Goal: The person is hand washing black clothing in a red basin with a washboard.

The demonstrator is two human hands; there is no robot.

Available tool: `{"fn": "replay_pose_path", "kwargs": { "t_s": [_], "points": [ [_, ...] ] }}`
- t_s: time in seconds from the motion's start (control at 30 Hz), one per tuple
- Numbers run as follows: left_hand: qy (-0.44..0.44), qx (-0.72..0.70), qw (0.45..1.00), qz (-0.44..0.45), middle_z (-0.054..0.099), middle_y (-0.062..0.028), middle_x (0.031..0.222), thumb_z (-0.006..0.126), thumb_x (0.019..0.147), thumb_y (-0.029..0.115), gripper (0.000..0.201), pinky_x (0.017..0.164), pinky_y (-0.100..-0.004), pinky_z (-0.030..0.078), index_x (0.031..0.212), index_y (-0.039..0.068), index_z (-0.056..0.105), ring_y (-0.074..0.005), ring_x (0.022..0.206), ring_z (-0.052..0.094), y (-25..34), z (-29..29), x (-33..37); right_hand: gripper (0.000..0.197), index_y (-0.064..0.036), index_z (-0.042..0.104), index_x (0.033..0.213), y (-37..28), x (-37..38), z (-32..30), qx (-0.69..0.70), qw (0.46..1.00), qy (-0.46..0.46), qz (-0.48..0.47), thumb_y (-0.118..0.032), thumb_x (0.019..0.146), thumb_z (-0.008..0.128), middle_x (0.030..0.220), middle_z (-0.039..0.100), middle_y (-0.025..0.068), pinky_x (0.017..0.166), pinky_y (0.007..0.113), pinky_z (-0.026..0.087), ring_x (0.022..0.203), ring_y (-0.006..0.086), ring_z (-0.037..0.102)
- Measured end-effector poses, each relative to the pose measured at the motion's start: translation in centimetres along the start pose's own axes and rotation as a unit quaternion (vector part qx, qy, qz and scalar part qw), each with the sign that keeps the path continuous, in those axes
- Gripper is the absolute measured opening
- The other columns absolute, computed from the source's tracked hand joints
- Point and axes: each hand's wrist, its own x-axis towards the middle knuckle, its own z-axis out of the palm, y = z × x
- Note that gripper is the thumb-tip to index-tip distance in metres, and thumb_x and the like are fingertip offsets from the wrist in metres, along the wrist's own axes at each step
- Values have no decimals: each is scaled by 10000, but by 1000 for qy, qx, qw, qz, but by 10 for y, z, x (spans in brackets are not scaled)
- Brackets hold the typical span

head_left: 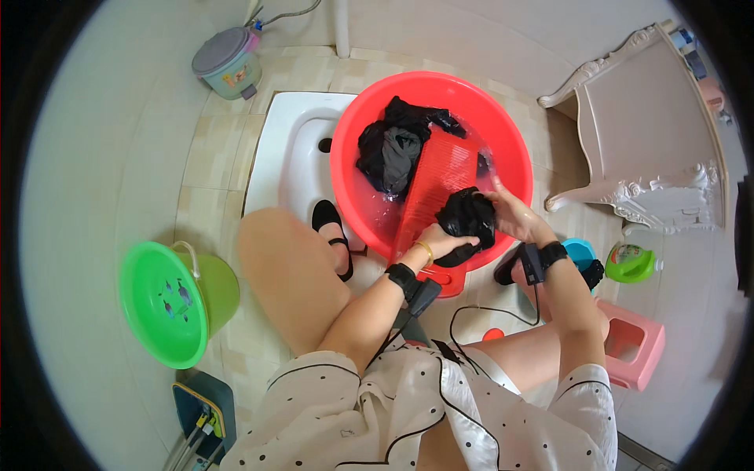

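A bunched, wet black garment (469,215) lies over the lower part of a red washboard (441,174). My left hand (444,245) grips its near left side, with the thumb across the cloth. On the right side, my right hand (514,213) holds the bundle's edge, its fingers partly hidden by the cloth. The washboard slants across a large red basin (514,145) and its lower end sticks out over the near rim. More dark clothes (385,153), black and grey, soak in the basin's water to the left of the board.
Left of the basin is a white squat toilet (271,169). A green bucket (216,294) stands at left, a lidded bin (234,67) behind. At right are a pink stool (648,345), a green detergent bottle (628,264), a blue container (579,251) and a white cabinet (648,125).
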Motion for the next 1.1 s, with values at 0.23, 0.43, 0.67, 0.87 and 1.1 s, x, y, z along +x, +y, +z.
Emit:
{"fn": "replay_pose_path", "kwargs": {
  "t_s": [0.23,0.43,0.67,0.87,1.1],
  "points": [
    [-283,-591,754,-45,650,-71,1102,621,856,380,427,886,-330,495,1137,59,613,-177,993,622,55,2,-39,842,-25,469,1298,46,-38,-19,181,976,76,-92,-721,825,429,1220,572,125,946,414,443,1105,254,567],
    [-405,-702,584,-43,640,-52,1120,530,840,563,552,836,-386,520,1163,120,599,-204,983,624,58,25,-54,722,-66,548,1226,69,-30,-38,210,960,51,-176,-666,830,486,1181,610,99,950,419,446,1092,256,576],
    [-400,-722,555,-103,622,-88,1143,506,883,505,533,897,-404,485,1202,84,574,-241,985,606,71,20,-68,607,-83,597,1173,54,-37,-18,214,939,-26,-269,-589,840,559,1115,652,102,955,435,453,1074,265,589],
    [-392,-676,622,-48,521,-61,1309,493,835,649,716,948,-421,455,1322,125,479,-213,1161,530,80,19,-80,535,-48,541,1211,-6,-88,29,204,966,61,-150,-442,857,615,1087,649,128,833,379,532,942,251,649],
    [-428,-621,653,65,456,-73,1371,521,706,743,953,1008,-413,409,1402,111,363,-206,1219,476,100,13,-96,434,-19,527,1193,-39,-90,29,58,979,0,-195,-292,869,619,1107,625,107,872,334,510,962,200,632]
  ]
}}
